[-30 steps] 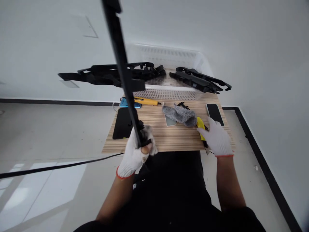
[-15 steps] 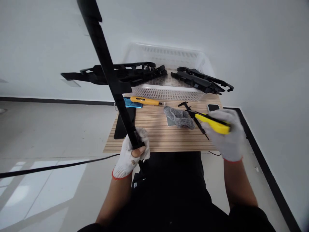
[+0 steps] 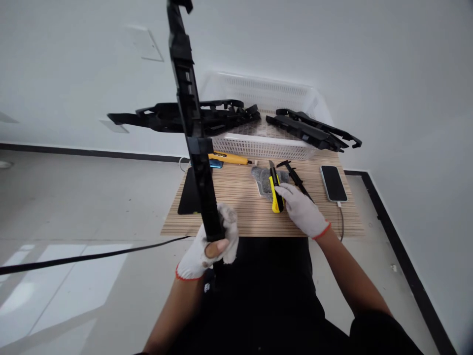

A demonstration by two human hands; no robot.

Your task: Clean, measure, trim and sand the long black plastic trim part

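Observation:
My left hand point(image 3: 218, 241), in a white glove with the thumb tip bare, is closed around the lower end of a long black plastic trim strip point(image 3: 192, 118). The strip stands nearly upright, with clips and ribs along its face. In my gloved right hand point(image 3: 301, 209), the fingertips are on the handle of a yellow and black utility knife point(image 3: 274, 192). Its blade points away from me, over a grey cloth point(image 3: 262, 177) on the small table point(image 3: 247, 217). A black caliper point(image 3: 297, 178) lies just right of the knife, partly behind my right hand.
At the back, a white plastic basket point(image 3: 266, 146) holds black trim pieces point(image 3: 310, 129) that jut over its sides. A yellow electric screwdriver point(image 3: 231, 158) and a black tablet-like slab point(image 3: 189, 195) lie on the left. On the right is a phone point(image 3: 334, 183) with a cable.
My right hand has brought the utility knife left and down onto the cloth, uncovering the phone. My left hand has turned the trim strip more upright, so its ribbed face shows.

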